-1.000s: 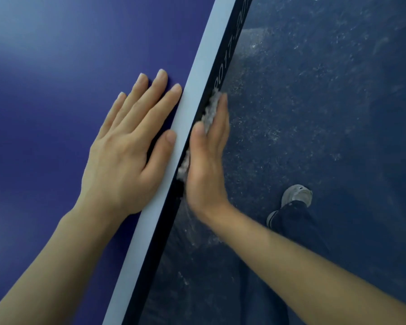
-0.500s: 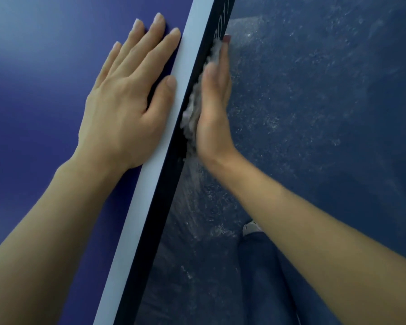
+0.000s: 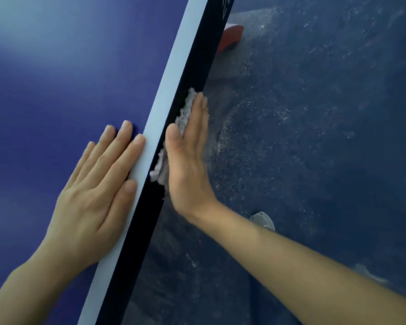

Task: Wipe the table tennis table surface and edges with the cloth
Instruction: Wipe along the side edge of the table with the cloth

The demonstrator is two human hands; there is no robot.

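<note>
The blue table tennis table (image 3: 52, 85) fills the left of the head view, with a white border line (image 3: 171, 83) and a black side edge (image 3: 197, 66) running diagonally. My left hand (image 3: 96, 191) lies flat on the blue top, fingers spread, thumb on the white line. My right hand (image 3: 188, 160) stands flat against the black side edge and presses a whitish fluffy cloth (image 3: 185, 111) onto it. Bits of the cloth show above the fingers and below the thumb; the rest is hidden behind the palm.
Dark blue scuffed floor (image 3: 314, 137) lies right of the table. A red object (image 3: 230, 36) sits on the floor near the table edge at the top. A light grey shoe (image 3: 263, 219) shows under my right forearm.
Both hands sit lower in the view than half a second ago, and the red object has come into sight. The right hand still presses the cloth on the side edge.
</note>
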